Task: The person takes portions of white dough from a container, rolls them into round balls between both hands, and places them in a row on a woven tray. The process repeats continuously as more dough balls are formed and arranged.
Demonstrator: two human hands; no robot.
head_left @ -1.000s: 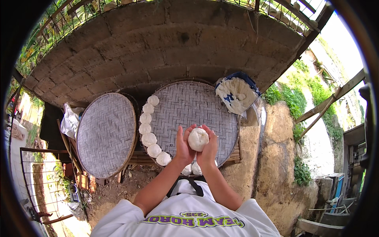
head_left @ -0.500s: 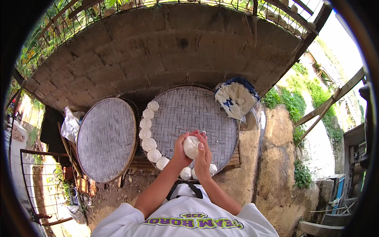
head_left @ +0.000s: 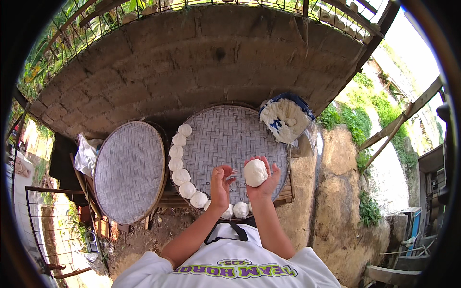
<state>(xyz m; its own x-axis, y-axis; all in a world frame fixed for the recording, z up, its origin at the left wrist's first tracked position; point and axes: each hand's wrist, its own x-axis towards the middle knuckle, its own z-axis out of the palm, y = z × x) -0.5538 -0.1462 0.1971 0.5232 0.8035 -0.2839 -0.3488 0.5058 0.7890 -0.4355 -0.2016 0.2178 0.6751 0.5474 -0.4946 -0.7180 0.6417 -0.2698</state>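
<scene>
Ball [head_left: 255,173]: white, roundish, a little uneven on its surface; it lies in the right palm, above the woven tray and apart from the row.
Right hand [head_left: 263,189]: holding the ball, palm up and cupped beneath it, fingertips showing past its far edge, thumb spread out to the right.
Left hand [head_left: 220,188]: beside the ball but not touching it; fingers loosely curled, white smears at the tips, nothing seen in its grasp.
Change: half a second ago both palms were closed round the ball; now the left has come away and the right bears it alone.
Meaning: two-handed pressing seems to have let up, leaving the ball's upper side bare and the left hand free.
Row [head_left: 181,177]: similar white lumps, side by side along the tray's left and near rim; part of the near stretch is hidden behind the forearms.
Tray [head_left: 223,137]: round, flat, grey weave, with slats [head_left: 286,193] showing below its right edge.
Second tray [head_left: 129,173]: oval in this view, left of the first.
Tub [head_left: 303,103]: blue-rimmed, at the tray's far right, holding a white mass [head_left: 286,116].
Wall [head_left: 192,60]: brown blocks, behind everything on the trays.
</scene>
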